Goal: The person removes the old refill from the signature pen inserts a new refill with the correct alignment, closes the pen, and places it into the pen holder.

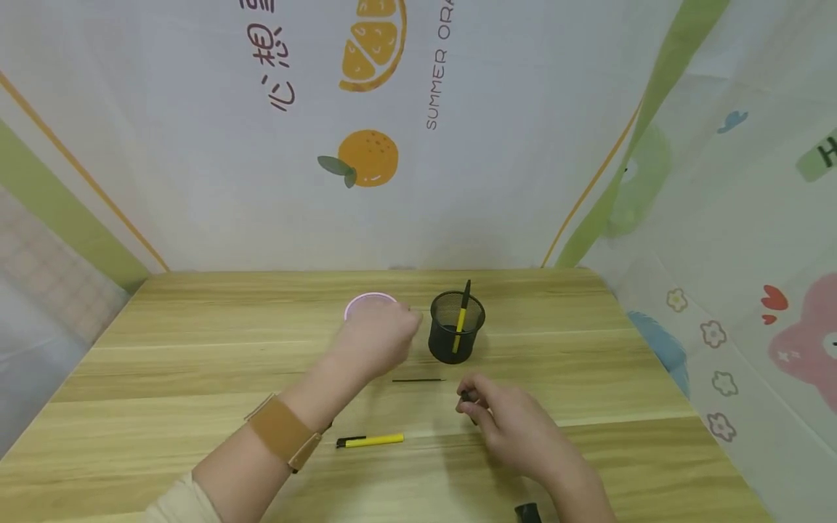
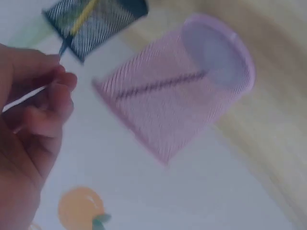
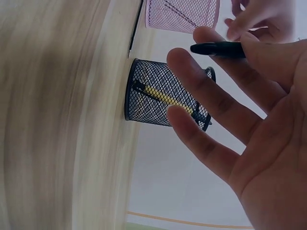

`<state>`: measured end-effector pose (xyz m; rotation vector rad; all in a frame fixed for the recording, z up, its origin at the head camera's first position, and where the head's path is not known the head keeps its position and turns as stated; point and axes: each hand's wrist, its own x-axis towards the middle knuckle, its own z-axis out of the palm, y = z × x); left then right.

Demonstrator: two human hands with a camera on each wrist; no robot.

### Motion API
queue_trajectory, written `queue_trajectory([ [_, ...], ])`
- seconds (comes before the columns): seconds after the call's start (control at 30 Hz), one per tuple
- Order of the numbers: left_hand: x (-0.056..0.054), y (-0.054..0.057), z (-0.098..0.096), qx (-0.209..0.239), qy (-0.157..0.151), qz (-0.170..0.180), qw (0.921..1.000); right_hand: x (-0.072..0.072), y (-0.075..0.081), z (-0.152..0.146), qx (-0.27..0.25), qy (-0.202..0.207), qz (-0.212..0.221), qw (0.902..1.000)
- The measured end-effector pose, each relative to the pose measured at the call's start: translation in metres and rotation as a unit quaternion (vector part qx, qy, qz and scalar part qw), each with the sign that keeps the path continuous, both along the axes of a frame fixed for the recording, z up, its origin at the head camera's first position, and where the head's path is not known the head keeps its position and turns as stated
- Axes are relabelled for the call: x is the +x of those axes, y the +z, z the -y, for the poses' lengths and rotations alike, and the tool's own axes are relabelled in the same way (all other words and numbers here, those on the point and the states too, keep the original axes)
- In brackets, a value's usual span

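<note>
Black pen piece (image 3: 218, 49), smooth and tapering, is pinched between the thumb and index finger of the right hand (image 1: 516, 428), its rear end covered by the thumb. Under both hands spreads the wood-grained table (image 1: 196, 363), cut off at its near side. The left hand (image 1: 375, 338) curls its fingers, tips drawn together; I cannot tell whether anything sits between them. Just past that hand, mostly hidden by it from above, is the pink mesh cup (image 2: 153, 105); a blurred dark streak along it could be a rod or a seam. Forward of the right hand stands the round black mesh cup (image 1: 441, 347), with a yellow-and-black pen (image 1: 461, 319) leaning inside, partly veiled by wire. Left of the right hand lies a yellow barrel (image 1: 375, 440) with a black clip; between the hands, a thin, straight black refill (image 1: 417, 380).
</note>
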<state>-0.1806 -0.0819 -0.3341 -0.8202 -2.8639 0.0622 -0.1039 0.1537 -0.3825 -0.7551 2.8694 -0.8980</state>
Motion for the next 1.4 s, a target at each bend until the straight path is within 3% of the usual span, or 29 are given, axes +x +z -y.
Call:
queue_trajectory([
  [0.2, -0.028, 0.016, 0.017, 0.097, 0.052, 0.083, 0.9904, 0.000, 0.000, 0.001, 0.003, -0.001, 0.007, 1.0000],
  [0.33, -0.039, 0.015, 0.021, 0.087, 0.062, 0.123, 0.9866, 0.000, 0.000, 0.003, 0.007, -0.001, 0.011, 0.9999],
  [0.5, -0.043, 0.006, 0.022, 0.068, 0.075, 0.149, 0.9837, 0.001, 0.000, 0.004, 0.009, 0.005, 0.011, 0.9999],
  [0.73, -0.052, -0.006, 0.030, 0.083, 0.084, 0.163, 0.9795, 0.001, 0.001, 0.005, 0.007, 0.008, 0.005, 0.9999],
  [0.9, -0.055, -0.008, 0.033, 0.099, 0.088, 0.175, 0.9756, 0.001, 0.003, 0.006, 0.010, 0.005, 0.001, 0.9999],
  [1.2, -0.056, -0.005, 0.036, 0.113, 0.091, 0.171, 0.9746, 0.001, 0.004, 0.007, 0.005, 0.011, 0.000, 0.9999],
  [1.4, -0.052, 0.007, 0.036, 0.130, 0.087, 0.146, 0.9767, 0.001, 0.004, 0.006, 0.008, 0.010, -0.002, 0.9999],
])
